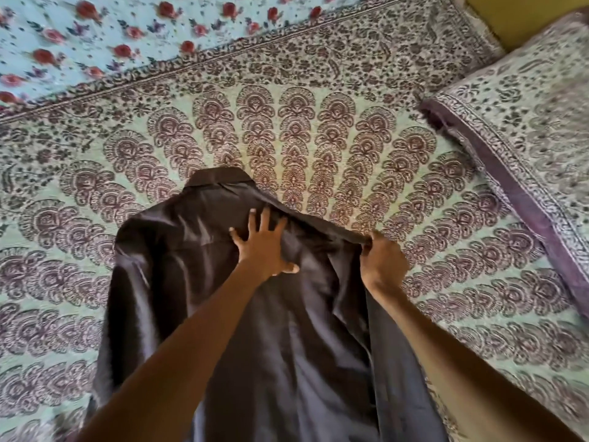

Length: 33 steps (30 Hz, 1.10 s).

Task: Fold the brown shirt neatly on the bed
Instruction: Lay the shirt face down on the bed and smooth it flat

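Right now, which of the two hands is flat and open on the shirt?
The left hand: fingers spread on the shirt. The right hand is closed, gripping its edge.

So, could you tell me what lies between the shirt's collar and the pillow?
Head view: only bare patterned bedsheet lies between the collar and the pillow; nothing else sits on that stretch.

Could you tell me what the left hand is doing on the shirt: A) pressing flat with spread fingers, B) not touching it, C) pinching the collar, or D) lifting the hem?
A: the left hand lies open, fingers spread, on the shirt, below the collar.
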### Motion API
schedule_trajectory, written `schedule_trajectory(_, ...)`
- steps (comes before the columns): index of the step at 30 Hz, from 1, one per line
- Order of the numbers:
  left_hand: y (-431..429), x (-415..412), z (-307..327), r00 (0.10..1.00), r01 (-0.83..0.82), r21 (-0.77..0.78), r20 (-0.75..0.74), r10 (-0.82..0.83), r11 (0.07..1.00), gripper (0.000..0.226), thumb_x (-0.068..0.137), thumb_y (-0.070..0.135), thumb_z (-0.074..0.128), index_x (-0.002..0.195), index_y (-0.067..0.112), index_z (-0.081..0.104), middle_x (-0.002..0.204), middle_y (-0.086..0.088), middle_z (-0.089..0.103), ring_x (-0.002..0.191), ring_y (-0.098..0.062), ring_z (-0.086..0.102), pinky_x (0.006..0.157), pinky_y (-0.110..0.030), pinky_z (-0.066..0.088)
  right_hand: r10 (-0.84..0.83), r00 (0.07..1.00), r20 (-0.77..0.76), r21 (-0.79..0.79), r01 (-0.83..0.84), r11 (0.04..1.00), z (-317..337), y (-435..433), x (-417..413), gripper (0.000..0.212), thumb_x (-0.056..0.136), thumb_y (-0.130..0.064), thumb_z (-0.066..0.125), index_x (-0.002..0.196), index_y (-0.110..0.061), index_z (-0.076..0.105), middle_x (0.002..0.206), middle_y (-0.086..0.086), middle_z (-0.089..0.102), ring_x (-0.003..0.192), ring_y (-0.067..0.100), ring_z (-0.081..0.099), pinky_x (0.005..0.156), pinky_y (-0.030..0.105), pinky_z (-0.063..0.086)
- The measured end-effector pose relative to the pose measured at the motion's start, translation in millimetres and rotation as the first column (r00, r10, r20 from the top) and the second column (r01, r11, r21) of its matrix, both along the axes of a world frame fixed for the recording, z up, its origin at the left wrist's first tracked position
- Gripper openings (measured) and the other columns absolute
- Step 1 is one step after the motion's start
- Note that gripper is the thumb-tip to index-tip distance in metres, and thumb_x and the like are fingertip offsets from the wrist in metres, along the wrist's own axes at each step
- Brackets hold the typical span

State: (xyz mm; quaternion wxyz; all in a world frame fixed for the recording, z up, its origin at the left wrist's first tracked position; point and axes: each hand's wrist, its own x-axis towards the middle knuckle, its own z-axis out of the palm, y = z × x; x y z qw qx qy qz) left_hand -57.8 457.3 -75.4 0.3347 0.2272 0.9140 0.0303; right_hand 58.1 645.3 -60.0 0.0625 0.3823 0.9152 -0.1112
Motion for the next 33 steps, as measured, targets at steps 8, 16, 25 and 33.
schedule_trajectory(8, 19.5, -3.2, 14.4, 0.992, -0.089, -0.083, 0.079, 0.095, 0.993, 0.135, 0.056, 0.054, 0.085, 0.148, 0.044, -0.013, 0.156, 0.003, -0.029, 0.146, -0.03, -0.019, 0.102, -0.078, 0.013, 0.028, 0.999, 0.039, 0.021, -0.029, 0.999, 5.7, 57.1, -39.8, 0.022, 0.09, -0.015, 0.061, 0.112, -0.019, 0.061, 0.104, 0.008, 0.068, 0.099, 0.03, 0.065, 0.077, 0.036, 0.05)
schedule_trajectory(16, 34.0, -6.1, 16.4, 0.982, -0.134, -0.119, 0.117, 0.148, 0.984, 0.14, 0.054, 0.044, 0.09, 0.147, 0.044, -0.015, 0.156, 0.001, -0.03, 0.145, -0.033, -0.02, 0.102, -0.077, 0.017, -0.024, 1.0, 0.02, 0.024, 0.024, 0.999, -11.9, 64.2, -6.3, 0.015, 0.089, -0.013, 0.063, 0.103, -0.016, 0.058, 0.097, 0.006, 0.067, 0.087, 0.027, 0.066, 0.071, 0.035, 0.049)
schedule_trajectory(25, 22.3, -1.0, 11.8, 0.986, -0.122, 0.008, 0.112, 0.121, 0.992, 0.129, 0.058, 0.041, 0.088, 0.15, 0.042, -0.003, 0.157, 0.002, -0.023, 0.145, -0.033, -0.019, 0.1, -0.078, 0.013, 0.158, 0.983, -0.096, 0.223, -0.134, 0.966, 9.1, 35.2, -15.6, 0.051, 0.071, -0.003, 0.073, 0.117, -0.017, 0.056, 0.117, 0.008, 0.058, 0.111, 0.031, 0.051, 0.094, 0.045, 0.043)
schedule_trajectory(33, -37.4, 51.0, -0.5, 0.896, -0.181, 0.226, -0.363, 0.256, 0.957, 0.06, 0.08, 0.037, 0.068, 0.134, 0.023, 0.046, 0.147, -0.005, 0.032, 0.134, -0.027, 0.035, 0.114, -0.048, 0.027, 0.537, 0.844, -0.001, -0.159, -0.53, 0.833, -8.0, -37.4, -11.7, 0.048, 0.09, -0.032, 0.059, 0.135, -0.024, 0.045, 0.137, 0.008, 0.041, 0.123, 0.031, 0.041, 0.096, 0.045, 0.043)
